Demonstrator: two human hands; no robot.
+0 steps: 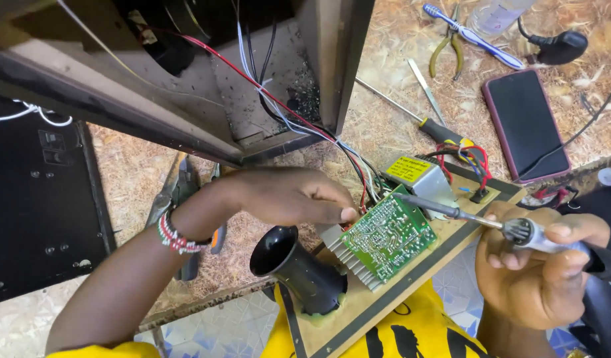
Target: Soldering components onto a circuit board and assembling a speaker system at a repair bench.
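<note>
The person wears a bright yellow short-sleeved shirt (418,331) with bold black markings across the front. The left wrist carries a beaded bracelet (176,238) in red, white and green, wound in several rows. Both forearms are bare, and no rings show.
</note>
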